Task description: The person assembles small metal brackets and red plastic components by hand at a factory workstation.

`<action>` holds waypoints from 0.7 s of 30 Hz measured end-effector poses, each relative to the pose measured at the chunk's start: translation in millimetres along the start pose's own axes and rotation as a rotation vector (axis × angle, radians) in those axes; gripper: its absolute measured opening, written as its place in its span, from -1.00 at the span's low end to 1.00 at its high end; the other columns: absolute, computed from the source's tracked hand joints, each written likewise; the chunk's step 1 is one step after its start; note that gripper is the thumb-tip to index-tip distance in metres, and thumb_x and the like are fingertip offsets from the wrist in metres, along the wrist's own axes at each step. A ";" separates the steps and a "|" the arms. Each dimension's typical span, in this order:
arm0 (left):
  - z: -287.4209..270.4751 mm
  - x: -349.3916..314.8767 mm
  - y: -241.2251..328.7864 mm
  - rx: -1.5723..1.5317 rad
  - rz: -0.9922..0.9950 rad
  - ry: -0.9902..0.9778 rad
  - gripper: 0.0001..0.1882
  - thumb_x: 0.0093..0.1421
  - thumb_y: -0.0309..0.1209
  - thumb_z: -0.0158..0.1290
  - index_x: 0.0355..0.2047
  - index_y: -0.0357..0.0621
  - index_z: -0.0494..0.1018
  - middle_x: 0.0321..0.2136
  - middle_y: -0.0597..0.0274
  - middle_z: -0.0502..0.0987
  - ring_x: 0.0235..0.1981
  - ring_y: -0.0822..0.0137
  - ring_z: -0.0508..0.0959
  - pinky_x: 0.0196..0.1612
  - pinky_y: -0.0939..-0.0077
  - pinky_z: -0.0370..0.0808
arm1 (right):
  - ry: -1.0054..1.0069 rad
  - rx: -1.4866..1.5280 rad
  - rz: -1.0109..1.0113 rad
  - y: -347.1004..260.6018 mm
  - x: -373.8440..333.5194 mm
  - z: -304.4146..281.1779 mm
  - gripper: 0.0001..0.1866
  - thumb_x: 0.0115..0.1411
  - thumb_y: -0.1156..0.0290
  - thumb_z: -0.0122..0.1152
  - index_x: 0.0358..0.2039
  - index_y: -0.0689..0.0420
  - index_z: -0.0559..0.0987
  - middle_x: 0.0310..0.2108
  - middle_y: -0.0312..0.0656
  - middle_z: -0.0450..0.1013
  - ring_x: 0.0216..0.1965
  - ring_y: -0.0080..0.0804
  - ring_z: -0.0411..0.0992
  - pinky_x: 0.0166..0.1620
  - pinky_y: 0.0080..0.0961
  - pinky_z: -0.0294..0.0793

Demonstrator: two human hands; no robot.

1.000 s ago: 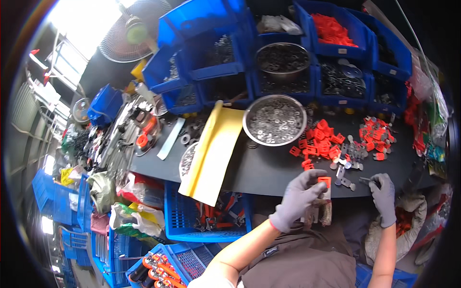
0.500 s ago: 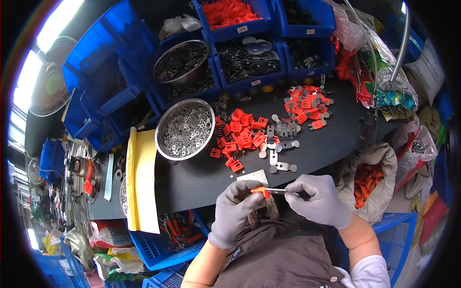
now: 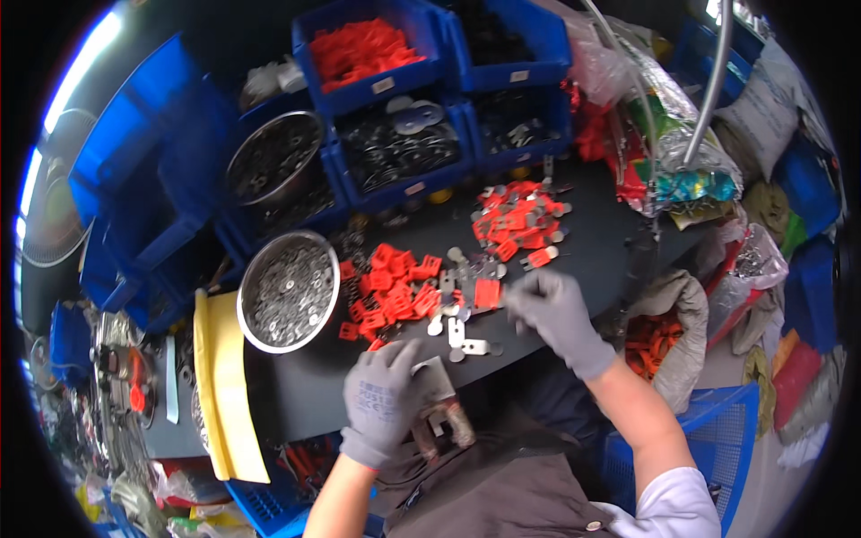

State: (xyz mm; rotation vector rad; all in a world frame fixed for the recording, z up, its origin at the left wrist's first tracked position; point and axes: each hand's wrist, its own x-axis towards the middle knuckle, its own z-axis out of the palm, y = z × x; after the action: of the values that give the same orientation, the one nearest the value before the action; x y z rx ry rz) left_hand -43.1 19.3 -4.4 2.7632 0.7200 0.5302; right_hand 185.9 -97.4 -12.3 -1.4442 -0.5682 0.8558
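My right hand, in a grey glove and blurred, is over the table with its fingers pinched. At its fingertips is a red plastic clip, seemingly held by a metal tab between the fingers. My left hand, also gloved, is at the near edge of a pile of red clips. One red clip shows at its fingertips; the back of the hand hides the grip. Flat metal tabs lie beside the pile. Farther back is a heap of red clips with metal tabs.
A steel bowl of small metal rings stands left of the clips. Blue bins line the back. A metal fixture sits at the table's front edge beside my left hand. A sack of orange-red parts stands at right.
My hands have parted from around the clip and metal tab. The right has moved out to the right and forward with the clip; the left has reached to the clip pile. The view has shifted.
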 end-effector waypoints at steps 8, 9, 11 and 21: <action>28.6 2.2 -33.8 0.262 -0.090 -0.012 -0.72 0.10 -0.42 0.10 -0.14 -0.09 0.48 -0.30 0.17 0.55 -0.35 0.16 0.56 -0.36 0.32 0.55 | 0.401 -1.008 -0.567 0.0 54.8 -30.5 -0.80 0.10 0.27 0.21 -0.34 0.11 0.59 -0.42 -0.16 0.49 -0.39 -0.25 0.50 -0.32 -0.33 0.46; 30.0 3.9 -32.1 0.224 -0.135 -0.019 -0.68 0.10 -0.46 0.10 -0.09 -0.11 0.47 -0.31 0.14 0.54 -0.34 0.14 0.55 -0.37 0.33 0.55 | 0.297 -1.044 -0.640 4.4 41.2 -25.6 -0.83 0.05 0.32 0.20 -0.32 0.04 0.59 -0.35 -0.18 0.46 -0.32 -0.24 0.49 -0.29 -0.29 0.47; 23.6 5.1 -23.4 0.012 -0.227 0.046 -0.61 0.08 -0.53 0.11 -0.04 -0.14 0.45 -0.32 0.13 0.53 -0.32 0.19 0.55 -0.32 0.38 0.54 | 0.035 -1.157 -0.655 1.9 16.9 -9.1 -0.84 0.02 0.30 0.22 -0.36 0.02 0.58 -0.37 -0.22 0.46 -0.34 -0.28 0.50 -0.30 -0.28 0.46; 12.0 -13.6 3.7 -1.133 -0.484 0.083 -0.70 0.24 -0.57 0.03 -0.01 -0.27 0.42 -0.19 0.31 0.49 -0.21 0.53 0.50 -0.09 0.62 0.46 | -0.007 -1.427 -0.738 34.8 17.0 -6.2 -0.87 0.01 0.36 0.24 -0.38 0.02 0.59 -0.38 -0.31 0.50 -0.42 -0.29 0.50 -0.34 -0.36 0.45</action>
State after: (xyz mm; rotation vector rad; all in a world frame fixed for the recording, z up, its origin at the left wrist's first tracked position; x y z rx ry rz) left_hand -47.8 7.6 -18.0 1.4758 0.7407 0.6601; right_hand 195.4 -90.4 -49.7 -2.1711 -1.7791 -0.3028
